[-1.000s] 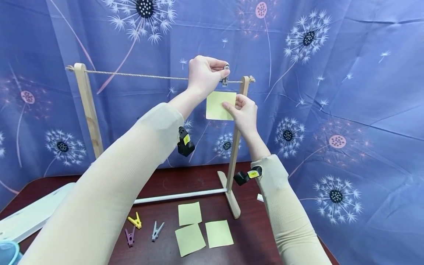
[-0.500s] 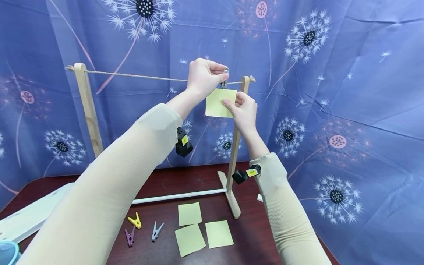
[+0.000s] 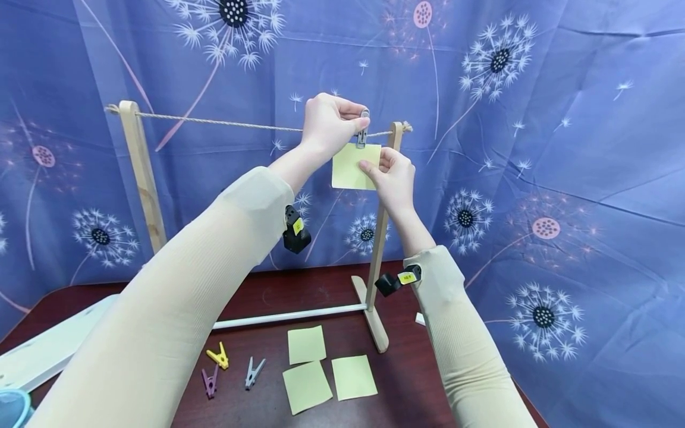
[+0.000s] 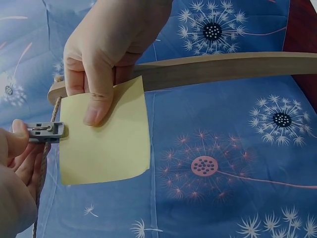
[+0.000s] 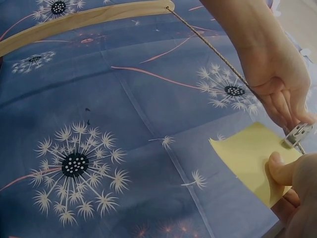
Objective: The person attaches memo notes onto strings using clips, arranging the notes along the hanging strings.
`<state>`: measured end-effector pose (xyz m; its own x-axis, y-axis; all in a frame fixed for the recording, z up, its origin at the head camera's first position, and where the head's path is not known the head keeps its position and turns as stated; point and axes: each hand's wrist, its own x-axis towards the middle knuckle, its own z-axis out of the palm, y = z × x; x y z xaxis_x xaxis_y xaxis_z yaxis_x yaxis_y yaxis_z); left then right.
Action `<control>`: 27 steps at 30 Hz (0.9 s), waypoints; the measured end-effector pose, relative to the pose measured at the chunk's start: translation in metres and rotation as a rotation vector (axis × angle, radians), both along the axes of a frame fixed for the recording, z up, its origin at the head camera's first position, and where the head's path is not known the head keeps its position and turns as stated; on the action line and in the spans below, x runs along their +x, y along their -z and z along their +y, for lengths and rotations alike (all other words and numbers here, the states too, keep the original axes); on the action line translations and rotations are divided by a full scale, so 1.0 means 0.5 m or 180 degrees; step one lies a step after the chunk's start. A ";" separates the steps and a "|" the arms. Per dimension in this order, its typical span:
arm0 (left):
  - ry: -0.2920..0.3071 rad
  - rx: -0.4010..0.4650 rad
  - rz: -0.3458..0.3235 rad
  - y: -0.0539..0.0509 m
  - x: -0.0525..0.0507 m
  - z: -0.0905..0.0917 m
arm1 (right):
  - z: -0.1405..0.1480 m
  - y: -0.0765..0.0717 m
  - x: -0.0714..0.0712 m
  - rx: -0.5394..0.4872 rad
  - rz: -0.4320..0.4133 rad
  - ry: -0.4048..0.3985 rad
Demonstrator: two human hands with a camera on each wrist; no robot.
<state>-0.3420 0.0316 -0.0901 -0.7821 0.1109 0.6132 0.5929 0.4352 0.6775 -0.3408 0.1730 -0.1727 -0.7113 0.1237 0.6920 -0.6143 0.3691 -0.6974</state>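
My left hand [image 3: 330, 126] pinches a grey clothespin [image 3: 361, 138] at the rope [image 3: 219, 122], close to the right post. The lower end of the clothespin overlaps the top edge of a yellow sticky note [image 3: 350, 169]. With thumb and fingers, my right hand [image 3: 396, 180] pinches that note by its right side, just below the rope. In the left wrist view the clothespin's tip [image 4: 58, 130] lies over the note's edge [image 4: 106, 148], with the rope crossing under it. The right wrist view has the note [image 5: 247, 158] slightly bent beneath the clothespin.
Several clothespins lie on the dark red table: yellow [image 3: 218, 356], purple [image 3: 210, 381] and grey [image 3: 254, 373]. Three sticky notes [image 3: 355, 378] lie right of them. A wooden post [image 3: 379, 249] holds the rope's right end. A white board [image 3: 64, 333] and blue container [image 3: 13, 407] stand left.
My left hand has lowered the clothespin slightly, and my right hand has raised the note a little. The clothespin's tip, earlier above the note, now overlaps its top edge.
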 end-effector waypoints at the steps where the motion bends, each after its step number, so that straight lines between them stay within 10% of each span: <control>1: -0.0004 -0.0011 -0.0014 0.000 -0.001 0.000 | -0.001 -0.001 0.000 -0.0010 -0.0008 0.0004; 27: -0.0121 -0.0505 -0.0097 0.000 0.005 0.000 | -0.002 -0.005 0.009 0.0048 -0.0067 0.0025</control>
<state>-0.3394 0.0317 -0.0903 -0.8055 0.1743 0.5664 0.5543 0.5598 0.6160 -0.3363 0.1721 -0.1704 -0.7248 0.1190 0.6786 -0.5965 0.3845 -0.7045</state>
